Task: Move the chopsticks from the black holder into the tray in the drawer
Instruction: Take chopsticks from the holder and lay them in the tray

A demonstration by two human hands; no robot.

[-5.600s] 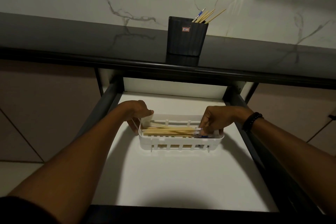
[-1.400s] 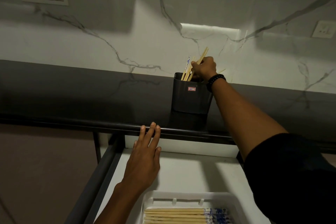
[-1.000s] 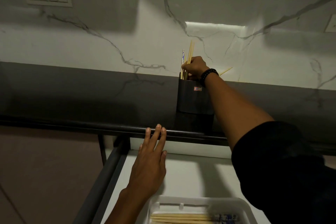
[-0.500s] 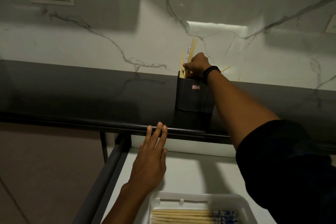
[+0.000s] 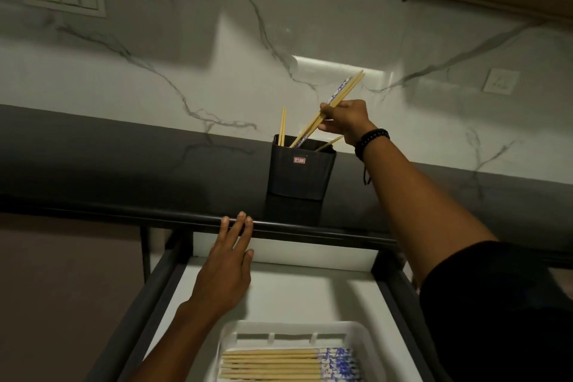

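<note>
Holder (image 5: 300, 169) – few chopsticks (image 5: 281, 125); tray (image 5: 366, 341) (many).

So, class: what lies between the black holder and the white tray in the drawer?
In the head view, the dark counter's edge, touched by the left hand, then bare white drawer floor separate the black holder from the white tray.

- We see the right hand (image 5: 347, 121), half a second ago low over the mouth of the black holder (image 5: 301, 169), now higher and further right.
- The bundle of chopsticks (image 5: 336, 100) in its grip, nearly upright before, now tilts up to the right, lower tips at the holder's rim.
- Two chopsticks (image 5: 282, 125) now stand apart at the holder's left side.
</note>
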